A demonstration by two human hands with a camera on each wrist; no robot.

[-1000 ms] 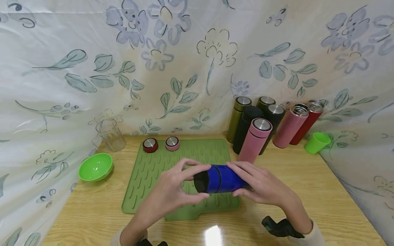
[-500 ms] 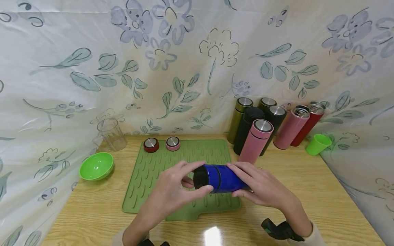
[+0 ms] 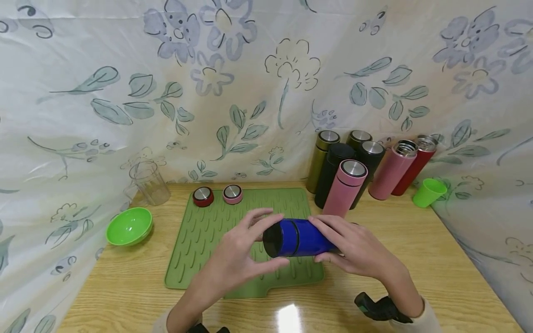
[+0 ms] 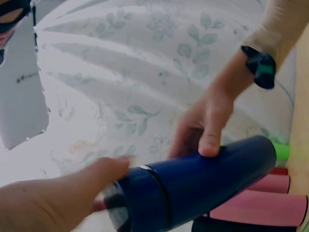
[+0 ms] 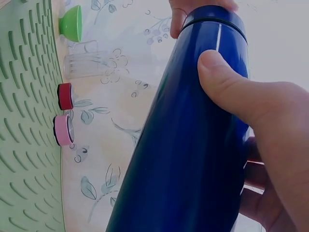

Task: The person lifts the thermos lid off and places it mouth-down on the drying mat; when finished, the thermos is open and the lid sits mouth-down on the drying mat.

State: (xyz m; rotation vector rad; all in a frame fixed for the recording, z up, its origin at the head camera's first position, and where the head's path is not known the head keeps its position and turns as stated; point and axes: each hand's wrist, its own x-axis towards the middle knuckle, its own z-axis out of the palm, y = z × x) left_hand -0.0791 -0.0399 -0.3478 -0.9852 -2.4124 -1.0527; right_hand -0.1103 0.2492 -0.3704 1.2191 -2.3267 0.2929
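Note:
A blue thermos bottle [image 3: 313, 244] is held nearly level above the mat, its capped end toward the left. My right hand [image 3: 354, 245] grips its body, thumb on one side and fingers on the other, as the right wrist view also shows. Around the blue lid [image 3: 288, 238] my left hand [image 3: 239, 252] is spread: its fingertips lie at the lid's upper edge, and its thumb sits a little below the lid in the head view. A black ring marks the seam between lid and body. In the left wrist view the left thumb [image 4: 113, 169] is blurred beside the lid.
A green ribbed mat [image 3: 195, 259] bears a red lid [image 3: 203, 197] and a pink lid [image 3: 232, 194]. Several bottles, including a pink bottle [image 3: 344, 192], stand at back right beside a green cup [image 3: 430, 192]. At left are a green bowl [image 3: 130, 226] and a clear pitcher [image 3: 150, 182].
My left thumb came up onto the lid half a second ago and has now dropped away below it. The thermos bottle has risen slightly. My right hand keeps its grip.

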